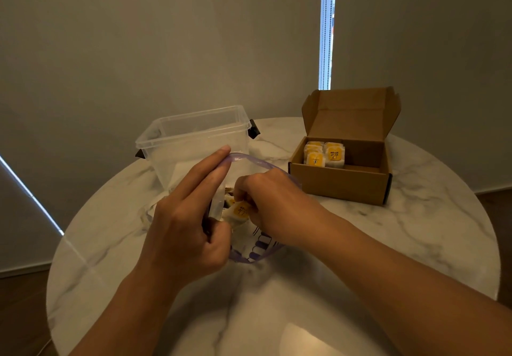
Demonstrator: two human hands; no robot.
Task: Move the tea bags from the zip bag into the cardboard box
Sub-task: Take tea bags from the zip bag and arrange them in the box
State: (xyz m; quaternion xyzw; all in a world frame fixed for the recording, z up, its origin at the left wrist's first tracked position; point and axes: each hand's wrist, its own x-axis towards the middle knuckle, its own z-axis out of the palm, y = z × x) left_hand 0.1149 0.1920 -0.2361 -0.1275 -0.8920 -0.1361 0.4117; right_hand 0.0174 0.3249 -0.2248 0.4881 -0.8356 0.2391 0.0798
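**Here, right hand pinches a tea bag in the zip bag**

So, the right hand reaches down into the mouth of the zip bag. Its fingers are curled and closed on one tea bag, a white sachet with a yellow label, which sits just inside the opening. More sachets show dimly under it, too dark to count.

The left hand holds the zip bag's left edge. Its index finger lies straight up along the purple rim, while the thumb and the other fingers are bent and clamp the plastic near the mouth's lower left. Between the two hands the mouth stands wide open, facing up towards the camera.

Just behind the zip bag stands a clear tub, upright, with black clips at its sides. Whether the bag's rim touches it I cannot tell.

To the right, near the bag's far rim, is the box, brown card, its lid tipped up and back. Several tea bags stand upright in its left end, packed close in rows with yellow labels facing forward; one reads RELAX.

Everything rests on a round white marble table. Beyond it a grey wall is split by a bright strip with a beaded chain.
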